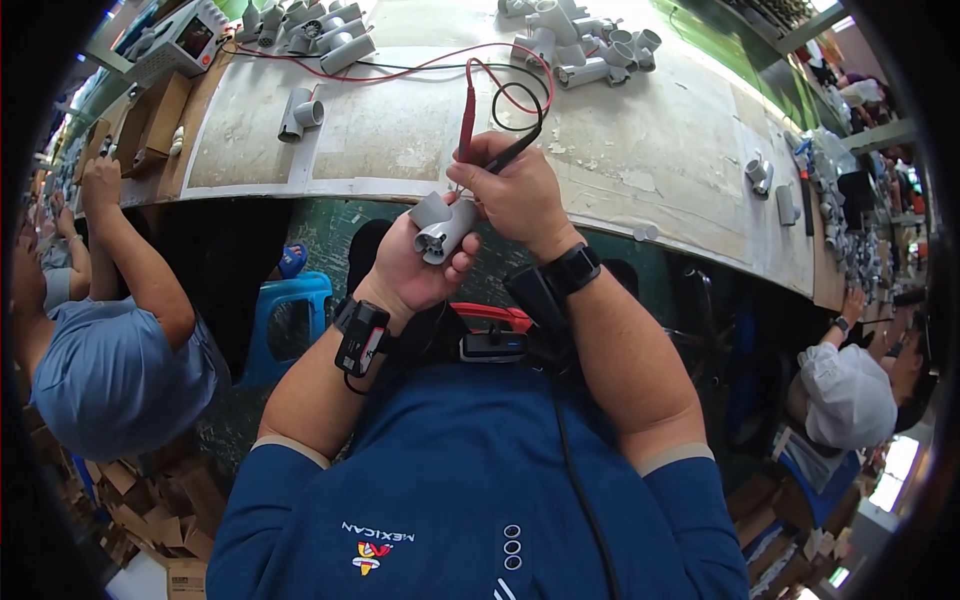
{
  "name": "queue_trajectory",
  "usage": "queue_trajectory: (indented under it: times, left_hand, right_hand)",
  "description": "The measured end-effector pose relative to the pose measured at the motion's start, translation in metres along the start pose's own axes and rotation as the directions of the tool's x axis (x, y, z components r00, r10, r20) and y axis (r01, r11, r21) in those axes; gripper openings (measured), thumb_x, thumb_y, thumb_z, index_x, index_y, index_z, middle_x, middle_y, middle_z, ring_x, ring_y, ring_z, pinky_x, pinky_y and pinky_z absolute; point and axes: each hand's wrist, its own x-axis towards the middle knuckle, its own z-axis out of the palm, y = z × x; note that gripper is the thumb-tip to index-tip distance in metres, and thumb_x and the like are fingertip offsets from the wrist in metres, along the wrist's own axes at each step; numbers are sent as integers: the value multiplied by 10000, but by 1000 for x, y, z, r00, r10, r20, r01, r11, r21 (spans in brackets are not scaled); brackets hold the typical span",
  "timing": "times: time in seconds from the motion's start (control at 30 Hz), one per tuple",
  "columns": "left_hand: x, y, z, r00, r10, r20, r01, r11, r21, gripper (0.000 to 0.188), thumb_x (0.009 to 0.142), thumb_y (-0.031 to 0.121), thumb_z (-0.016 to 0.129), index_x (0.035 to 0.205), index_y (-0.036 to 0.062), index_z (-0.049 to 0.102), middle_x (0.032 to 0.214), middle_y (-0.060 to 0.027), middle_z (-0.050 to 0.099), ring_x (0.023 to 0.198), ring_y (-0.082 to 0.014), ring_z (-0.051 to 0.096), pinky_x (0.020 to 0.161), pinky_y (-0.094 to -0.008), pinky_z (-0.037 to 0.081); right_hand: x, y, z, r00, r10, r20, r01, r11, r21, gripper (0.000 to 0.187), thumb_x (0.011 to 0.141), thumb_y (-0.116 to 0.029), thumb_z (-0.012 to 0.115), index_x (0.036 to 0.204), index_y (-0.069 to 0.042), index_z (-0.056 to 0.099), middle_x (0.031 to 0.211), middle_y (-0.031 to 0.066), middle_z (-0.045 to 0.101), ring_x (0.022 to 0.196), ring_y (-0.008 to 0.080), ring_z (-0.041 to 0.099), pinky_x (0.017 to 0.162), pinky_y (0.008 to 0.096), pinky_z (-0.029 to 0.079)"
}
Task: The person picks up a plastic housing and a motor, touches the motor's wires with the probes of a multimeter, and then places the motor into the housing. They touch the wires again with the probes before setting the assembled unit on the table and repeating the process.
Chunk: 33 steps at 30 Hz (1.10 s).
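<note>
My left hand [408, 262] is closed around a grey plastic T-shaped housing [447, 226], with its round open end turned toward me. My right hand [520, 195] grips two test probes together, a red probe [467, 125] and a black probe [521, 146]. The probe tips point down at the housing's upper side; whether they touch it I cannot make out, since the fingers cover that spot. Red and black leads loop from the probes across the table to a meter-like box [196, 40] at the far left.
The worn table [400, 150] carries grey housings [590, 45] piled at the back, a single one [299, 114] at the left, and a few small parts [760, 176] at the right. A cardboard box [155, 122] stands at the left. Co-workers sit on both sides, one beside a blue stool [290, 300].
</note>
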Motion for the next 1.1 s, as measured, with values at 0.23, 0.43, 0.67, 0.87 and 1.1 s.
queue_trajectory:
  times: [0.23, 0.43, 0.67, 0.87, 1.1]
  left_hand:
    - [1, 0, -2, 1000, -4, 24, 4, 1000, -10, 448, 1074, 431, 409, 1231, 64, 612, 840, -148, 718, 623, -239, 700, 493, -283, 542]
    - [3, 1, -4, 999, 1, 51, 0, 1000, -19, 455, 1073, 428, 411, 1237, 52, 609, 843, -148, 717, 631, -241, 703, 497, -286, 546]
    - [2, 2, -3, 999, -6, 51, 6, 1000, -14, 461, 1074, 430, 410, 1243, 49, 608, 849, -147, 715, 637, -242, 707, 500, -292, 555]
    - [3, 2, -5, 998, -10, 62, 11, 1000, -17, 464, 1074, 432, 409, 1247, 50, 608, 849, -147, 714, 638, -246, 712, 498, -297, 558]
    - [4, 3, -7, 998, -6, 64, 7, 1000, -14, 462, 1075, 432, 404, 1236, 53, 613, 847, -149, 717, 635, -251, 713, 496, -297, 558]
  right_hand:
    - [1, -3, 0, 999, 41, 14, -41, 999, 6, 151, 893, -119, 775, 994, -18, 726, 798, 10, 705, 618, 50, 586, 527, 231, 459]
    - [4, 3, 2, 1000, 13, 6, -13, 1000, 9, 156, 891, -111, 773, 1008, -17, 729, 813, 16, 712, 634, 54, 599, 511, 228, 456]
    - [4, 1, 2, 999, 37, 12, -37, 999, -14, 158, 892, -110, 771, 1013, -17, 728, 818, 21, 710, 638, 57, 607, 502, 229, 457]
    - [2, 0, 2, 998, 55, 11, -55, 998, 13, 156, 893, -109, 770, 1012, -17, 726, 821, 24, 708, 634, 58, 606, 502, 232, 463]
    - [4, 0, 2, 999, 33, 4, -33, 999, -14, 153, 894, -111, 768, 1005, -15, 725, 812, 21, 705, 634, 59, 602, 506, 233, 462]
